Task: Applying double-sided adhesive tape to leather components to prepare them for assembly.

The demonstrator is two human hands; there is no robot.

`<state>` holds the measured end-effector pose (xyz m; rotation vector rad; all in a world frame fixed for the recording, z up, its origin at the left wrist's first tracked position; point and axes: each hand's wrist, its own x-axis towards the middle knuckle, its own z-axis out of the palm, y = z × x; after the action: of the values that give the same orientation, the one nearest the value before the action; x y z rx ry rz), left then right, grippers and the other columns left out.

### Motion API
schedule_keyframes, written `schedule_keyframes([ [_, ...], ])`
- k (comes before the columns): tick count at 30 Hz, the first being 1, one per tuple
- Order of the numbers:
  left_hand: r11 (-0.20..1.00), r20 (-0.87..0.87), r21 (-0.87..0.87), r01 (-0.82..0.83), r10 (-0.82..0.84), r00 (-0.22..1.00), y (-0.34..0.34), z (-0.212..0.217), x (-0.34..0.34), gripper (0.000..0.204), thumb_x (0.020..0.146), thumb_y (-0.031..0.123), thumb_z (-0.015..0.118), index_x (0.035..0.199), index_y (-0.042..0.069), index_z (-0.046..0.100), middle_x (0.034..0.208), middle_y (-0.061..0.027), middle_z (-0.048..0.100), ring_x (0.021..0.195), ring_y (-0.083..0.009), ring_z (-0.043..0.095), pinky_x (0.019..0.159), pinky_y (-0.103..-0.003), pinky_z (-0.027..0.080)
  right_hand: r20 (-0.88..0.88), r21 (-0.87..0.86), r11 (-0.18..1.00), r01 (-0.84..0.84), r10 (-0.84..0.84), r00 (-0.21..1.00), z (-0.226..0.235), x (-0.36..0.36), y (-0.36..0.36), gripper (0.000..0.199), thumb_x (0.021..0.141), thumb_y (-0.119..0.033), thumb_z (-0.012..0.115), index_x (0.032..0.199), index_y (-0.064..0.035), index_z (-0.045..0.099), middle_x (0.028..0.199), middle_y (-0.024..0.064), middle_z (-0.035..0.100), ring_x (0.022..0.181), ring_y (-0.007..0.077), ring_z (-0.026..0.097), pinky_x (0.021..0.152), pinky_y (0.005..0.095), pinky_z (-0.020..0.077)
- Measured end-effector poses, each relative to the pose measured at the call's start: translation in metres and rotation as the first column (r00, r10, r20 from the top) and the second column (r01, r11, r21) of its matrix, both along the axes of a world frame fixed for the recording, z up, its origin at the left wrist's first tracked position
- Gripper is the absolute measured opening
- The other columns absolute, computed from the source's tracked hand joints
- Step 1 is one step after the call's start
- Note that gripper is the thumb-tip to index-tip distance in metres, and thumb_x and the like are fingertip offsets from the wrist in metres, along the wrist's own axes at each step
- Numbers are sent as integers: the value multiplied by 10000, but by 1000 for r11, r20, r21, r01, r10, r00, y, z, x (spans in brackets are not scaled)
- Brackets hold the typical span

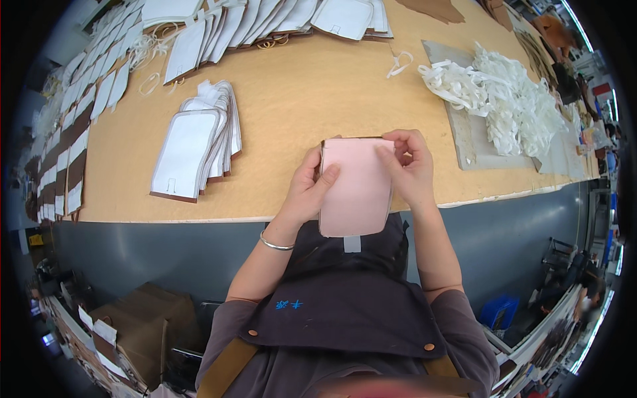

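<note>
A pale pink panel (357,192) with rounded lower corners and a thin dark edge is held up between my hands, just over the table's near edge. My left hand (310,187) grips its left side, thumb lying on the front face. At the upper right corner, my right hand (411,167) pinches the panel between thumb and bent fingers. A short whitish tab (352,244) sticks out below the panel's lower edge. The back of the panel is hidden from view. To the left, a fanned stack of white panels with brown backing (186,149) lies on the table.
Along the far edge of the tan table (285,99) stands a long row of similar white panels (265,23). A tangled heap of white strips (511,99) covers much of a grey board (464,149) at right. More brown-and-white pieces (63,159) line the left side.
</note>
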<state>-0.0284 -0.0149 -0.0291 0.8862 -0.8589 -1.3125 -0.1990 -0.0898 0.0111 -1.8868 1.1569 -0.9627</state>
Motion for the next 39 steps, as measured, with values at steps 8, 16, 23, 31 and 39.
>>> schedule_keyframes([
  [8,997,140,21,-80,76,987,4,6,0,359,891,103,550,1218,-21,468,1030,-55,602,860,-98,580,767,-221,472,358,396,910,-124,-28,933,-7,-1,3,190,794,-70,663,917,-50,519,808,-6,553,732,46,508,612,194,440],
  [16,936,342,117,-333,277,898,-1,2,5,161,873,105,569,952,-22,628,736,-20,631,656,-74,549,620,-229,455,542,342,904,-255,32,840,-6,-7,8,208,840,-129,622,976,-64,478,873,-4,546,773,60,505,691,208,434],
  [23,848,881,-338,-409,438,180,-9,19,34,257,808,117,622,1056,51,616,1125,-130,538,921,-218,530,758,-308,442,631,282,957,-59,-139,763,35,-76,-27,160,881,-144,562,1002,-77,481,873,16,574,781,77,541,707,212,442],
  [31,979,986,-162,-125,156,-58,1,12,37,436,693,245,707,1111,171,607,1220,-98,466,1112,-295,410,903,-417,301,-381,-121,961,248,-275,882,16,-120,-56,343,798,-129,624,1118,-77,512,1067,149,555,1011,231,519,873,314,408],
  [39,945,957,-272,183,247,150,-26,23,0,357,738,202,659,1081,122,598,1219,-51,498,1120,-245,461,877,-397,357,-335,-229,972,54,-131,933,-6,-60,-24,265,706,-103,666,966,-116,620,1159,121,527,1104,301,475,955,414,331],
])
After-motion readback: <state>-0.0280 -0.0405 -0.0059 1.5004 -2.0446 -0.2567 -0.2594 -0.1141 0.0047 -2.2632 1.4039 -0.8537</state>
